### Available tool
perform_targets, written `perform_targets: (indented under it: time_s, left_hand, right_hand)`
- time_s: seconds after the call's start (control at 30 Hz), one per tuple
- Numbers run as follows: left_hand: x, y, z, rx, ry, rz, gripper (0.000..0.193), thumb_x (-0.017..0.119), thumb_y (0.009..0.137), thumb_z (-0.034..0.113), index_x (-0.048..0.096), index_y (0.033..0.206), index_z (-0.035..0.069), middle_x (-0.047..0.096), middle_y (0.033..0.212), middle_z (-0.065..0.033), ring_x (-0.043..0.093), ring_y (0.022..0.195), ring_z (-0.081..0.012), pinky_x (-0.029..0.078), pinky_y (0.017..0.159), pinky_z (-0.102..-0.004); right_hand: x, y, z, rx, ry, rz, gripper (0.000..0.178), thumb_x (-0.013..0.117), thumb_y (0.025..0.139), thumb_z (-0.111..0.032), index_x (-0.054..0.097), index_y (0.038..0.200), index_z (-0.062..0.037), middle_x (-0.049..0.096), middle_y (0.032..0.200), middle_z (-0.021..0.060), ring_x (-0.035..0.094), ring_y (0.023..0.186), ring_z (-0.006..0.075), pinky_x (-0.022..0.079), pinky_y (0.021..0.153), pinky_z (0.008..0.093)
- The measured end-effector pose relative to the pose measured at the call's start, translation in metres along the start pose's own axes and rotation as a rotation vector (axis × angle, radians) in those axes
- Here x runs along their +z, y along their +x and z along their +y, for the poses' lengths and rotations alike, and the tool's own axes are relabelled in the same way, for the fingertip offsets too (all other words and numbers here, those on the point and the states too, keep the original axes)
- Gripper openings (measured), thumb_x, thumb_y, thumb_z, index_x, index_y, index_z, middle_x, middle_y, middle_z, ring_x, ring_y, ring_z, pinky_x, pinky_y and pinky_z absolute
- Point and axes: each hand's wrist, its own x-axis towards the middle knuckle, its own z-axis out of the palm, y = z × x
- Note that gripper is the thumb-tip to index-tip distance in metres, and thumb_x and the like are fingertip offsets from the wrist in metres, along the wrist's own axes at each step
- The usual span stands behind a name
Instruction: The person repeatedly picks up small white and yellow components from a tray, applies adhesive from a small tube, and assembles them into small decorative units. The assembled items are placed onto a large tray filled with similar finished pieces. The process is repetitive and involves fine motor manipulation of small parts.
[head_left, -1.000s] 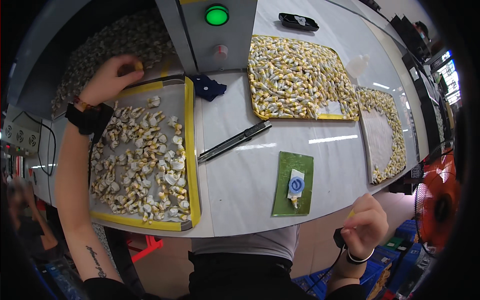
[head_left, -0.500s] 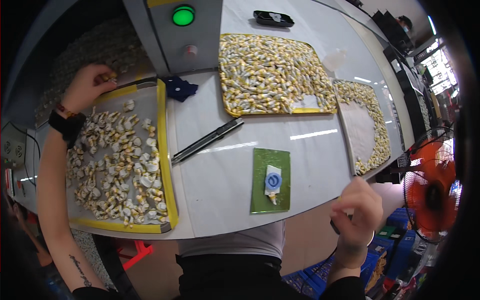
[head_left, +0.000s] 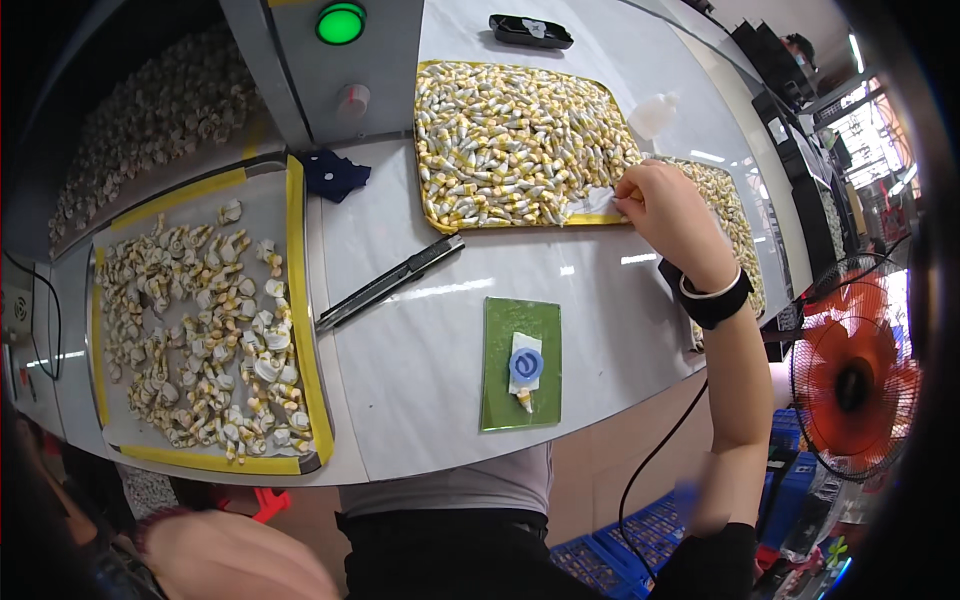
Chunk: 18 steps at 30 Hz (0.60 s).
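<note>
My right hand (head_left: 672, 218) reaches over the right front corner of a yellow-edged tray (head_left: 520, 227) packed with small white-and-yellow cone-shaped pieces (head_left: 510, 145). Its fingers are pinched together; what they hold, if anything, is hidden. Low at the left, off the table's front edge, my left hand (head_left: 235, 555) is smeared by motion and its fingers do not show clearly. On the table in front of me lies a green mat (head_left: 493, 402), bearing a blue ring-shaped piece (head_left: 526, 366) on a white scrap, with one cone-shaped piece (head_left: 524, 401) sticking out toward me.
A larger yellow-taped tray (head_left: 318, 420) of loose, capped-looking pieces lies at the left. Between the trays are a black cutter-like tool (head_left: 390, 283) and a dark cloth (head_left: 335, 175). A grey housing with a green light (head_left: 341, 23) stands behind. An orange fan (head_left: 850, 385) is at the right.
My left hand has left the far edge of the left tray and dropped below the table's front edge. My right hand has moved forward and left to the middle tray's corner. The view shifted slightly.
</note>
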Motion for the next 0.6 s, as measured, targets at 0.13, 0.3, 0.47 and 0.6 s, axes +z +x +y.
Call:
perform_targets:
  time_s: [0.13,0.3,0.47,0.6]
  left_hand:
    - [0.017,0.004,-0.064,-0.066,-0.257,0.093,0.025,0.075,0.071,0.014,0.062,0.083,-0.003,0.063,0.083,-0.0132,0.063,0.067,-0.0271,0.051,0.060,-0.0325]
    - [0.051,-0.007,-0.097,-0.133,-0.853,0.238,0.036,0.060,0.088,0.019,0.045,0.112,-0.002,0.055,0.093,-0.0093,0.056,0.082,-0.0149,0.045,0.075,-0.0272]
    - [0.066,0.009,-0.113,-0.193,-1.101,0.411,0.039,0.061,0.087,0.027,0.048,0.109,-0.002,0.057,0.090,-0.0085,0.056,0.080,-0.0121,0.047,0.074,-0.0262]
    - [0.067,0.012,-0.123,-0.248,-1.184,0.475,0.041,0.065,0.084,0.028,0.051,0.104,-0.004,0.060,0.084,-0.0125,0.060,0.074,-0.0163,0.051,0.067,-0.0282]
  right_hand:
    - [0.011,-0.016,0.017,-0.054,-0.008,0.103,0.006,0.055,0.077,-0.005,0.055,0.079,-0.0001,0.058,0.075,0.0147,0.056,0.076,0.0327,0.045,0.070,0.0398]
    - [-0.007,-0.020,-0.011,-0.007,0.122,0.069,0.006,0.055,0.079,-0.001,0.052,0.084,0.0008,0.056,0.072,0.0122,0.056,0.068,0.0261,0.044,0.063,0.0325]
    - [-0.024,-0.047,-0.053,-0.052,0.537,-0.012,0.012,0.056,0.077,0.004,0.060,0.088,-0.0002,0.058,0.075,0.0101,0.057,0.067,0.0202,0.045,0.060,0.0299]
    - [-0.030,-0.079,-0.086,-0.101,0.716,-0.289,0.022,0.059,0.074,0.009,0.066,0.092,-0.0028,0.060,0.075,0.0079,0.058,0.064,0.0142,0.046,0.055,0.0286]
